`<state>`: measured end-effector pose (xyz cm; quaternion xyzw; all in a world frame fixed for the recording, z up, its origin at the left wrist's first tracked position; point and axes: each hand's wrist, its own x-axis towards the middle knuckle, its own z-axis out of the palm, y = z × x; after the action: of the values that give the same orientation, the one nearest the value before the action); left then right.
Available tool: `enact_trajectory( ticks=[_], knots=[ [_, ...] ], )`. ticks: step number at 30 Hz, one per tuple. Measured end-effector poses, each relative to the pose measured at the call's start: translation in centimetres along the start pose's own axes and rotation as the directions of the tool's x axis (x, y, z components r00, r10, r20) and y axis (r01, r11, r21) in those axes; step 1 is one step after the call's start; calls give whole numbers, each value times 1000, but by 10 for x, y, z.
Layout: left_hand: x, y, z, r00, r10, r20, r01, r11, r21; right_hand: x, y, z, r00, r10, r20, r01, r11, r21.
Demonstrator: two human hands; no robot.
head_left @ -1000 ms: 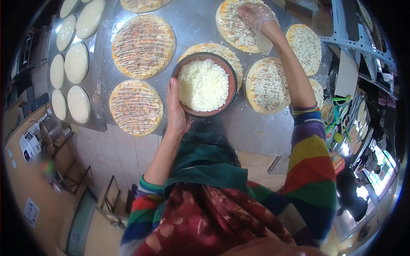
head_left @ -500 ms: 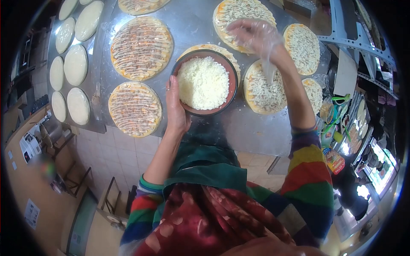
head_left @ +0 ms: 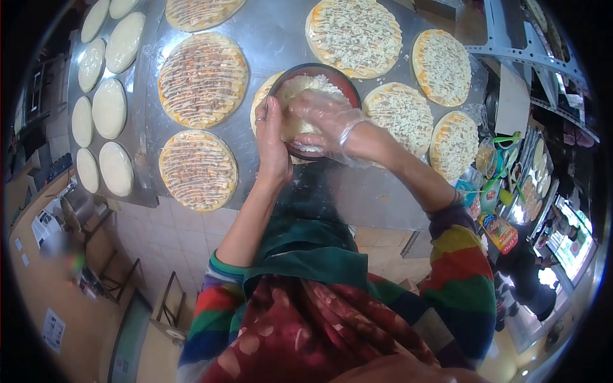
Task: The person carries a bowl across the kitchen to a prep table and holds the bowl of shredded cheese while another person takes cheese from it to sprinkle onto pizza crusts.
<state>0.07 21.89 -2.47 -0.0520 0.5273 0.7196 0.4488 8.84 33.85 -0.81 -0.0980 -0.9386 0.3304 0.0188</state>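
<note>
My left hand (head_left: 273,147) grips the near-left side of a dark-rimmed bowl (head_left: 349,88), thumb over the rim. Crumbly white grated cheese (head_left: 317,82) lies inside. Wearing a clear plastic glove, my right hand (head_left: 324,120) reaches into the bowl with fingers curled into the cheese; the fingertips are partly hidden. Beneath the bowl, a pizza (head_left: 260,96) is mostly covered from view. Right of it, several pizzas carry scattered cheese, among them one at the back (head_left: 354,38) and one beside my right wrist (head_left: 397,118). To the left, pizzas (head_left: 203,80) show striped sauce without cheese.
A metal table (head_left: 383,198) carries everything. Plain dough rounds (head_left: 110,108) lie on a tray at the left. Along the right stand a perforated metal rack (head_left: 530,57), green-handled utensils (head_left: 507,138) and a packet (head_left: 499,233). Tiled floor shows below the table edge.
My right hand has moved from above the far right pizzas down and left into the bowl of cheese. My left hand still holds the bowl; the view has shifted slightly.
</note>
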Motion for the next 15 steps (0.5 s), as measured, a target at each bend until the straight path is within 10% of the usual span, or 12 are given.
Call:
enact_trajectory(
  ticks=[4,10,15],
  knots=[
    [3,-7,-7,996,-72,58,76,995,-63,22,13,-14,932,-6,361,-63,982,178],
    [6,-3,-5,997,-48,65,56,990,-126,37,35,-75,927,239,289,-375,618,691],
    [-3,3,-9,998,-45,44,50,991,-122,70,117,-90,882,471,17,-461,855,237]
  ],
)
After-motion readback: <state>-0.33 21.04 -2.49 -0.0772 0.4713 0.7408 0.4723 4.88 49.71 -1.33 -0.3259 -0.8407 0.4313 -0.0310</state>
